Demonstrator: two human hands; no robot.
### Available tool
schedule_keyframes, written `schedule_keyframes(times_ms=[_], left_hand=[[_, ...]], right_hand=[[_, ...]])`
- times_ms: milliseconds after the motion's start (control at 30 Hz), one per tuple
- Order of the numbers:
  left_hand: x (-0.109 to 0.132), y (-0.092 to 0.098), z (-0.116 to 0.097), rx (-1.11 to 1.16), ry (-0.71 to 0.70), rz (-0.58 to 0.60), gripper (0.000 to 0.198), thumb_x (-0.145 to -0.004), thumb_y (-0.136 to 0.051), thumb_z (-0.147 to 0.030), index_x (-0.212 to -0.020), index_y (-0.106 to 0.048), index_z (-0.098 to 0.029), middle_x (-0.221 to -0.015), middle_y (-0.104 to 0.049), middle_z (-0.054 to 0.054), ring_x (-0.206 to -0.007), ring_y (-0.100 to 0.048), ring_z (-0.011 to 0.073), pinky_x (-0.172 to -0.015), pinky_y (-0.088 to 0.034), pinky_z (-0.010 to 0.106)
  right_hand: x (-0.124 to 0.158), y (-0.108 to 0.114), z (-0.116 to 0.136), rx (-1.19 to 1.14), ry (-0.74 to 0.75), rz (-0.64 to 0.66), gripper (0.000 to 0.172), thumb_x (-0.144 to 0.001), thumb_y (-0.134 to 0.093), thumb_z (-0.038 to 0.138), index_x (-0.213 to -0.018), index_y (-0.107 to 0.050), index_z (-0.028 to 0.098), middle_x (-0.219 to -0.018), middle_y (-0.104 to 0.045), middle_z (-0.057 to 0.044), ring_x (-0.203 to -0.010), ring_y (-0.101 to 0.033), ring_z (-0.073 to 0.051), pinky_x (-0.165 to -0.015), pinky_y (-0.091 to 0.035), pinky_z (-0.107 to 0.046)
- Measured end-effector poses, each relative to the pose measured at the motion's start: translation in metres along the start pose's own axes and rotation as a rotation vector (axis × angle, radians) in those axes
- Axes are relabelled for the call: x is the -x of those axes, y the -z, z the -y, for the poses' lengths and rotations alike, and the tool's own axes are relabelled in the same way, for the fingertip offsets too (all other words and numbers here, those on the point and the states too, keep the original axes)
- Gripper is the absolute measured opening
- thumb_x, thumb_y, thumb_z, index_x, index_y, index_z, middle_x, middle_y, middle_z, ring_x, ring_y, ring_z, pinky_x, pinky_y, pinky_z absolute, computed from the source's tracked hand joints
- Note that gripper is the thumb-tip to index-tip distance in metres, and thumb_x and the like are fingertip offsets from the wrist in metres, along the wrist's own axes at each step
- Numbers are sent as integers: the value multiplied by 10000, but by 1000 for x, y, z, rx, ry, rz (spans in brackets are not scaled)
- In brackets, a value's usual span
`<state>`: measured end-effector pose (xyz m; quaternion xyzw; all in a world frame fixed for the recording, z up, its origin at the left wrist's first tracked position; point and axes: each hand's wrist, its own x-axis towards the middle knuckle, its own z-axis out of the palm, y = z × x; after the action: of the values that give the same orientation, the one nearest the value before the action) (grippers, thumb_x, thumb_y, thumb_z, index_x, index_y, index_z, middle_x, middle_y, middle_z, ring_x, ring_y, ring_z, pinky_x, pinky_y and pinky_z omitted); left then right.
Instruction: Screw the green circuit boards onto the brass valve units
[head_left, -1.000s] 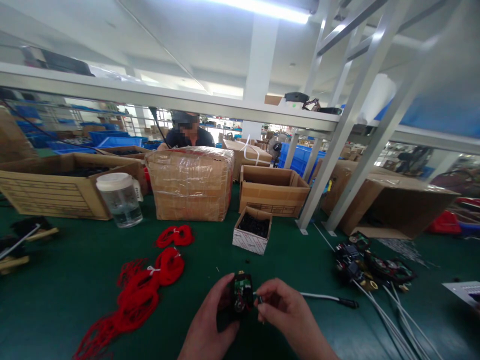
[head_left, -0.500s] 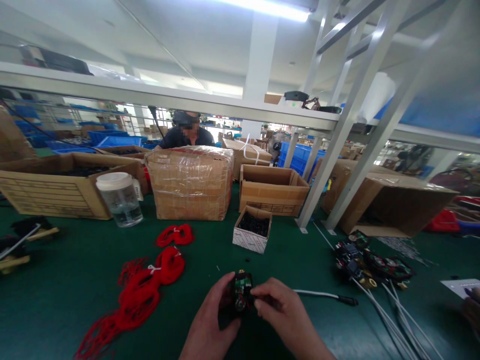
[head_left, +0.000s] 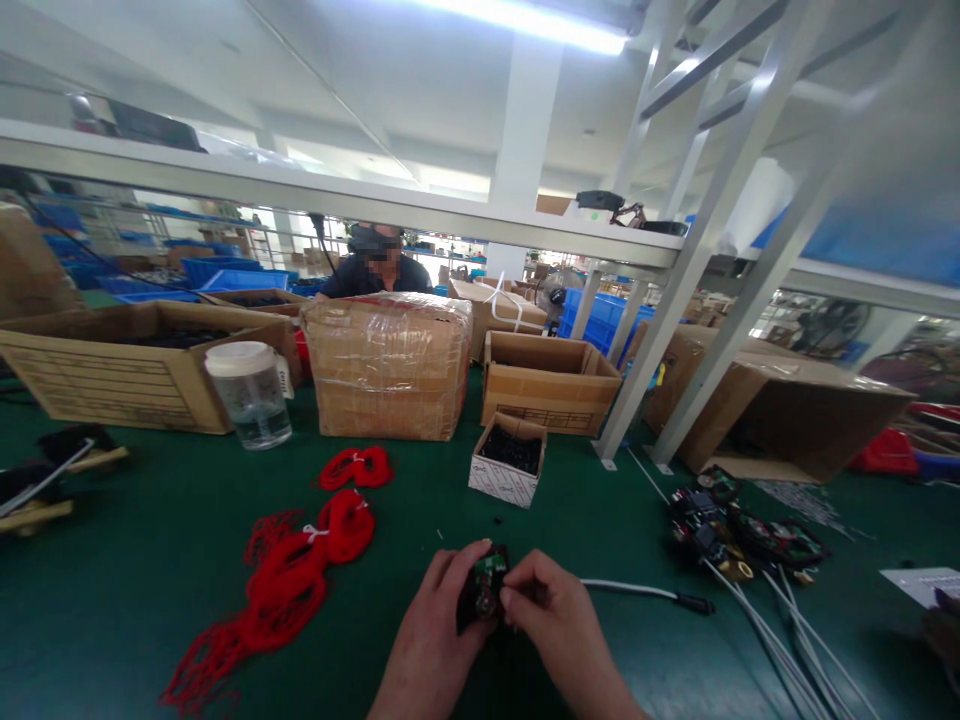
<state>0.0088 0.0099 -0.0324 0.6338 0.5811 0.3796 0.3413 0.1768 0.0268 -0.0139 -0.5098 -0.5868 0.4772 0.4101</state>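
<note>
I have my left hand clamped around a small black housing, fingers over its far side and thumb along its near side. The housing sits low over the middle of the worktop, toward the near edge, its open face turned up to me so that a green circuit board shows inside. My right hand is at the housing's right side, thumb and forefinger drawn close together against its rim; whether they pinch anything I cannot tell, as the tips hide it. From behind my right hand a white cable runs toward the worktop's right edge and ends in a black connector.

Beyond my hands, toward the far edge, stands a small white box of black parts. Behind it is an open carton, with a large taped carton to its left. A clear jar with a white lid stands farther left, just beside a long carton near the far left corner. Red wire bundles trail from the jar's side of the worktop toward the near left corner. Toward the right edge lies a heap of circuit assemblies, several white cables running from it toward the near right corner. Across the far edge, behind the taped carton, a person in dark clothing is partly in view.
</note>
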Motion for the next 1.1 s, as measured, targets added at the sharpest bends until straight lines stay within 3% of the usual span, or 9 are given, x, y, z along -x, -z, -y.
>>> schedule_keyframes(times_ms=[333, 533, 767, 933, 1100], left_hand=[[0, 6, -13, -48, 80, 47, 643, -707, -572, -115, -1317, -574, -317, -1304, -584, 21, -1187, -598, 203, -1055, -448, 354], [-2, 10, -15, -60, 75, 45, 639, -702, -572, -119, -1306, -589, -325, -1286, -607, 13, -1164, -615, 217, -1038, -458, 368], [-1, 13, -22, -78, 67, -3, 588, -719, -585, -149, -1290, -603, -292, -1277, -618, 41, -1170, -612, 249, -1047, -457, 413], [0, 6, -15, -86, 50, -25, 606, -729, -577, -165, -1322, -575, -289, -1320, -590, 54, -1199, -599, 255, -1047, -459, 413], [1, 6, -15, -87, 54, -18, 608, -726, -566, -148, -1320, -576, -281, -1331, -583, 59, -1206, -596, 254, -1051, -456, 407]], right_hand=[[6, -23, -8, -79, -12, -224, 167, -725, -637, 344, -652, -561, 215, -641, -590, 12, -629, -557, -189, -620, -423, -291], [7, -33, -11, -139, -23, -293, 208, -730, -650, 385, -663, -534, 227, -638, -563, 20, -636, -547, -189, -645, -438, -301], [6, -33, -8, -141, 6, -256, 233, -777, -646, 416, -706, -542, 220, -664, -585, 2, -664, -554, -196, -646, -446, -302], [13, -25, -13, -150, 36, -200, 240, -831, -587, 447, -808, -610, 208, -725, -597, -3, -626, -531, -175, -599, -431, -292], [12, -23, -14, -139, -2, -222, 266, -781, -624, 460, -841, -620, 200, -716, -599, -7, -616, -536, -180, -589, -435, -296]])
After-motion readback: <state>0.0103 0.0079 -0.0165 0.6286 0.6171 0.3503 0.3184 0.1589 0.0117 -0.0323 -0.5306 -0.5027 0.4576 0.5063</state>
